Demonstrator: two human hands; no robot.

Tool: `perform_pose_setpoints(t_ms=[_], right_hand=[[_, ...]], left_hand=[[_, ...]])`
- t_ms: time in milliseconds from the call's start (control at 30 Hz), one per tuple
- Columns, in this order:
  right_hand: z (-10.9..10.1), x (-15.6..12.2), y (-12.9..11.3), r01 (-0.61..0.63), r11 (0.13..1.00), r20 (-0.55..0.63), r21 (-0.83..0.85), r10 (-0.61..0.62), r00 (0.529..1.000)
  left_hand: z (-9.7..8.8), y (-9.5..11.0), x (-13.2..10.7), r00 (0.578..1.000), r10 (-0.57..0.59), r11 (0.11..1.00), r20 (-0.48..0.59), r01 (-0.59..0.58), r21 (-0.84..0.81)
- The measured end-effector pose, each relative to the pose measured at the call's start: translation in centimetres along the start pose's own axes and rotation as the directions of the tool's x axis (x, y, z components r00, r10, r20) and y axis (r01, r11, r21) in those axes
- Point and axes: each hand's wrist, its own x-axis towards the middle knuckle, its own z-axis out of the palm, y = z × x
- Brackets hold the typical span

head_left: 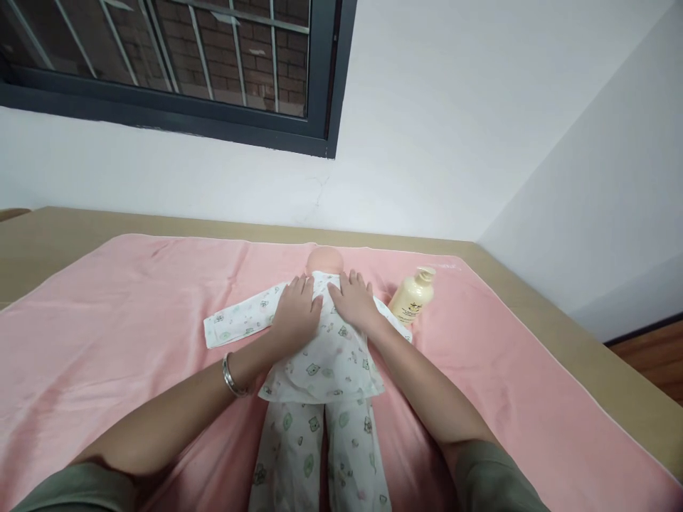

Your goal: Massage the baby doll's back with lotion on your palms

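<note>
A baby doll lies on a pink blanket, dressed in a white pajama top (325,366) and matching pants (352,455) with small green and brown prints. Only the smooth back or crown of its head (324,260) shows at the far end. My left hand (296,316) rests flat on the top's left shoulder area, fingers stretched out. On the right shoulder area lies my right hand (355,299), its fingers spread. One sleeve (240,320) reaches out to the left; the other is partly covered by my right forearm.
Just right of the doll, a pale yellow pump bottle (413,295) stands on the pink blanket (154,306). The blanket covers a tan table (544,320). Behind it rise a white wall and a dark-framed window (325,85) with bars outside.
</note>
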Motion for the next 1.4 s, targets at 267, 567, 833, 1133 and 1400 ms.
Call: perform_pose_setpoints(t_ms=[267, 567, 833, 1133, 1400], right_hand=[[0.7, 0.5, 0.5, 0.029, 1.0, -0.027, 0.002, -0.029, 0.999], [-0.7, 2.6, 3.0, 0.08, 0.994, 0.025, 0.069, -0.082, 0.996], [1.2, -2.9, -1.5, 0.208, 0.969, -0.131, -0.129, -0.225, 0.966], [-0.5, 0.3, 0.9, 0.074, 0.997, 0.016, -0.022, -0.074, 0.997], [-1.1, -0.8, 0.6, 0.15, 0.988, 0.016, -0.026, -0.15, 0.989]], left_hand=[[0.7, 0.0, -0.5, 0.999, -0.031, 0.999, -0.021, 0.031, 0.02], [-0.5, 1.3, -1.3, 0.995, 0.095, 0.99, -0.022, -0.092, 0.106], [-0.7, -1.8, 2.5, 0.991, -0.04, 0.985, 0.125, 0.06, -0.163], [-0.1, 0.4, -0.5, 0.987, 0.161, 0.981, -0.01, -0.162, -0.104], [-0.2, -0.6, 0.6, 1.0, -0.018, 0.997, 0.0, 0.018, -0.08]])
